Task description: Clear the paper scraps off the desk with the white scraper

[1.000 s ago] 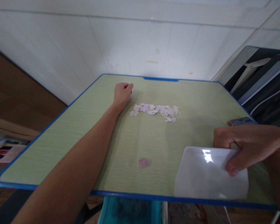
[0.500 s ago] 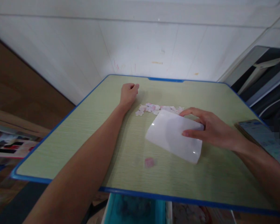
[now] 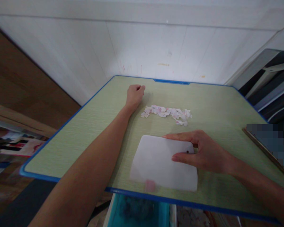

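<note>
My left hand (image 3: 135, 94) rests in a loose fist near the far edge of the table, with nothing visible in it. Between thumb and fingers, my right hand (image 3: 198, 151) grips a white plastic sheet (image 3: 156, 157) by its right side. The sheet is thin, with rounded corners and a dark spot near the thumb, and lies close above the tabletop. A small pink square (image 3: 150, 185) meets its near edge; blur hides whether it is under or against it. Torn paper scraps (image 3: 167, 112) lie in a loose row beyond the sheet.
The pale green table (image 3: 85, 135) has a blue rim and stands by a white wall (image 3: 144, 44). A phone-like device (image 3: 269, 151) lies at the right. Below the front edge is a turquoise bin (image 3: 115, 209). Dark folded items (image 3: 274, 75) lean at the back right.
My right hand has drawn the white sheet toward the front edge and laid it flatter, uncovering more scraps. The pink square is nearer the edge. My left hand stays a fist.
</note>
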{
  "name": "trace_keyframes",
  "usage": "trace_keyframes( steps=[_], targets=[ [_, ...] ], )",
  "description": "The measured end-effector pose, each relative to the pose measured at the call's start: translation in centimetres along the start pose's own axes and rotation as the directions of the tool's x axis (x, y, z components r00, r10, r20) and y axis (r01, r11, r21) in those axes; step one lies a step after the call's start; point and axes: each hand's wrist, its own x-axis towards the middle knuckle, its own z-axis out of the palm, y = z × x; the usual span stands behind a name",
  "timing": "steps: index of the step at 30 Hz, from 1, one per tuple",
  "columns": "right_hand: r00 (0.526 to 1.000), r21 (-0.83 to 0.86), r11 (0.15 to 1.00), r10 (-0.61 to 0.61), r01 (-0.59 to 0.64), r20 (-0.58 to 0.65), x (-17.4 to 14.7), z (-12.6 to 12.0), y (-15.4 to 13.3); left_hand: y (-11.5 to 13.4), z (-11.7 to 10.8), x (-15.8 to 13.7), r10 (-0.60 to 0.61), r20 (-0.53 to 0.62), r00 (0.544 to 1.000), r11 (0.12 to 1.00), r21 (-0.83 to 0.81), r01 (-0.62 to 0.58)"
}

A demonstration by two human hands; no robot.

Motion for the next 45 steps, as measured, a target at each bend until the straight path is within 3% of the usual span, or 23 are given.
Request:
trace_keyframes(
  steps=[8, 17, 30, 37, 41, 44, 45],
  targets=[
    [1.000, -0.003, 1.000, -0.009, 0.009, 0.029, -0.4, 0.5, -0.8, 0.1, 0.0, 0.0, -0.004, -0.001, 1.000, 1.000, 0.014, 0.004],
    [0.991, -0.037, 0.990, -0.135, 0.136, 0.022, -1.7, 1.6, -0.8, 0.2, -0.1, -0.1, 0.008, -0.013, 1.000, 1.000, 0.026, -0.008],
    [0.941, -0.018, 0.941, -0.337, 0.338, 0.018, -2.6, 2.6, -0.2, 0.4, -0.1, -0.2, -0.006, -0.005, 1.000, 0.999, 0.032, 0.006],
    [0.961, -0.156, 0.962, -0.244, 0.223, -0.129, -2.2, 1.3, -0.6, 0.2, 0.0, -0.1, 0.011, -0.010, 1.000, 1.000, 0.008, -0.011],
    [0.903, -0.195, 0.966, -0.230, 0.167, -0.363, -1.6, -1.3, 0.1, 0.2, -0.1, -0.1, -0.004, 0.003, 1.000, 1.000, 0.000, 0.004],
    [0.770, -0.110, 0.993, -0.099, 0.037, -0.630, -0.9, -4.0, 1.9, 0.2, -0.1, -0.1, -0.002, 0.006, 1.000, 1.000, 0.006, 0.002],
    [0.705, -0.046, 0.998, -0.068, 0.051, -0.706, -0.6, -4.9, 2.8, 0.2, -0.1, 0.0, 0.005, 0.004, 1.000, 1.000, 0.007, -0.005]
  ],
)
